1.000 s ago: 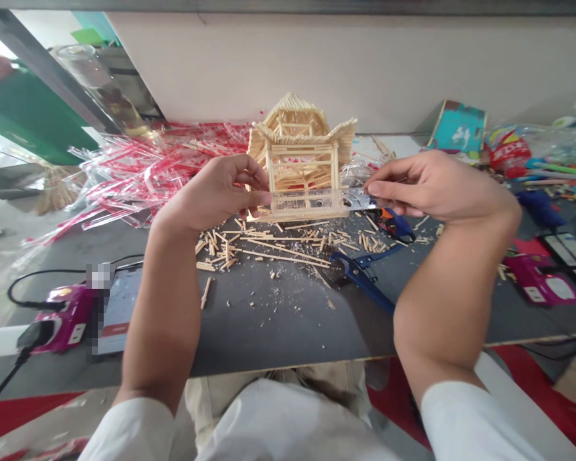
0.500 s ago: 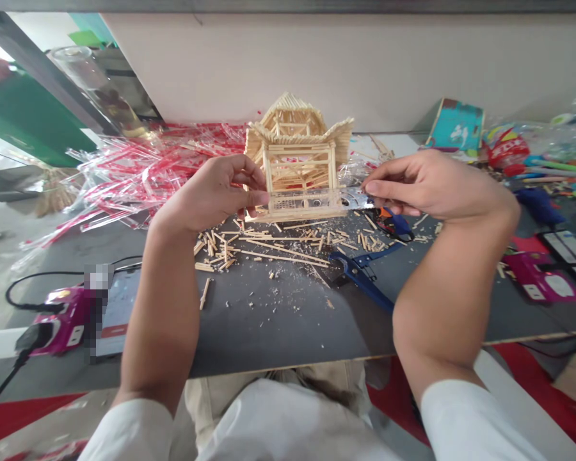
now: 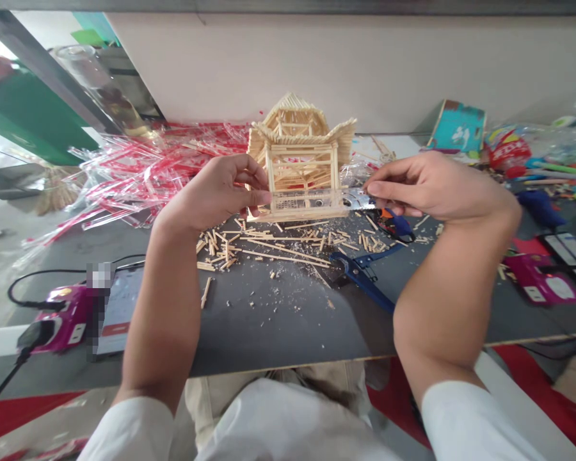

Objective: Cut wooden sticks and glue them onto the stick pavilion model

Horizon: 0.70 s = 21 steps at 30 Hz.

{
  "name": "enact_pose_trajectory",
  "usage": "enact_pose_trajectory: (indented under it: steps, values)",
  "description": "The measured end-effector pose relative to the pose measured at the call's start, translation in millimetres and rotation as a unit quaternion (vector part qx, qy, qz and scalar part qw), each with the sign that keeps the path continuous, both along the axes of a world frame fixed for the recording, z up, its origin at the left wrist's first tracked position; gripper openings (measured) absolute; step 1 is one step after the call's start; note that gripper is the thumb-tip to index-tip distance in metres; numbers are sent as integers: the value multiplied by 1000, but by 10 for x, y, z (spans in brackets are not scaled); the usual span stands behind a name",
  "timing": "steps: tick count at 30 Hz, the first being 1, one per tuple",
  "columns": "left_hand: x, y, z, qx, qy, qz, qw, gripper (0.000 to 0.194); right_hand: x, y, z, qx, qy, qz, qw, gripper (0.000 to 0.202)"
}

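Note:
A clear plastic ruler (image 3: pixel 312 202) spans the front of a small model pavilion (image 3: pixel 303 150) built of thin wooden sticks, low across its base. My left hand (image 3: pixel 233 192) pinches the ruler's left end between thumb and fingers, close to the model's left front post. At the other end, my right hand (image 3: pixel 410 186) grips the ruler, just right of the model. The ruler lies roughly level. The model stands upright on the dark table (image 3: pixel 278 339), with its curved stick roof at the top. Whether the ruler touches the model I cannot tell.
Cut sticks (image 3: pixel 264 246) and crumbs litter the table before the model. A blue cutter (image 3: pixel 365 282) lies near my right forearm. Red-and-clear plastic wrappers (image 3: pixel 139 166) heap at the left. Magenta power strips (image 3: pixel 64 314) with cables sit at both sides; a tablet (image 3: pixel 120 314) lies left.
The whole view has shifted very slightly. Both hands keep their hold on the ruler in front of the model.

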<state>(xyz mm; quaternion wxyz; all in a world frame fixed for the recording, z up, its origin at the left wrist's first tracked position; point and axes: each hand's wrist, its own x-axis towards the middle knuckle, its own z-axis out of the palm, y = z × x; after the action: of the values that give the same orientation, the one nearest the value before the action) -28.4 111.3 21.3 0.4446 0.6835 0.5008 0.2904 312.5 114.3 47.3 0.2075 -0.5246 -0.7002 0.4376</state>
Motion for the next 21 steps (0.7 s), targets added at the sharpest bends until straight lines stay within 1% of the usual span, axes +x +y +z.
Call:
enact_pose_trajectory:
  steps: [4,13,17,21]
  values:
    - [4,-1,0,6,7,1,1000,22,16,8,-20,6,-2,-2,1000,23]
    - [7,4,2,2,-13,1,1000,23,9,18,-25,8,-4,0,1000,21]
    - [8,-2,4,3,-9,5,1000,22,29,27,-37,6,1,4,1000,24]
    - [9,-3,8,4,-4,5,1000,21,19,19,-28,6,-4,0,1000,22]
